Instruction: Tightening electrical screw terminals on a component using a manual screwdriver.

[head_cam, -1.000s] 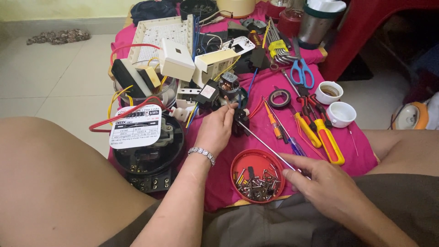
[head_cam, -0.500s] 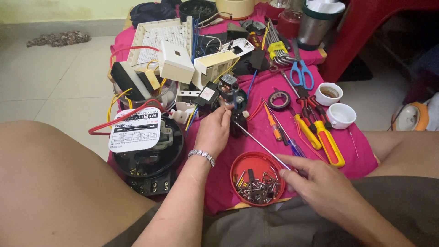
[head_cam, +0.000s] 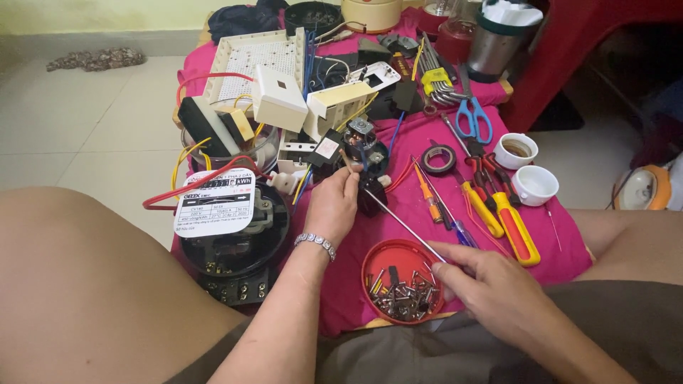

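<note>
The right hand (head_cam: pixel 498 291) lies nearest, low over the lap, its fingers closed round the handle end of a long thin screwdriver (head_cam: pixel 402 222). The steel shaft runs up and left across the pink cloth (head_cam: pixel 427 235) to a small black part (head_cam: pixel 370 193). Just left of that hand sits a red lid (head_cam: pixel 373 259) full of screws.

The left hand (head_cam: pixel 334 203), a bracelet on its wrist, is pinched shut on the black part, thumb and fingertips holding its top where the screwdriver tip meets it. The part is small, dark and boxy, standing on the cloth near the middle, with red and blue wires around it.

Left of the hands lies a round black meter (head_cam: pixel 235 242) with a white label. To the right are yellow-handled pliers (head_cam: pixel 501 217), a roll of black tape (head_cam: pixel 437 158), and two white cups (head_cam: pixel 533 185). Farther off lie blue scissors (head_cam: pixel 473 117) and a white perforated panel (head_cam: pixel 256 60).

Against half a second ago both hands keep the same grips; the screwdriver lies along the same line, barely shifted.
</note>
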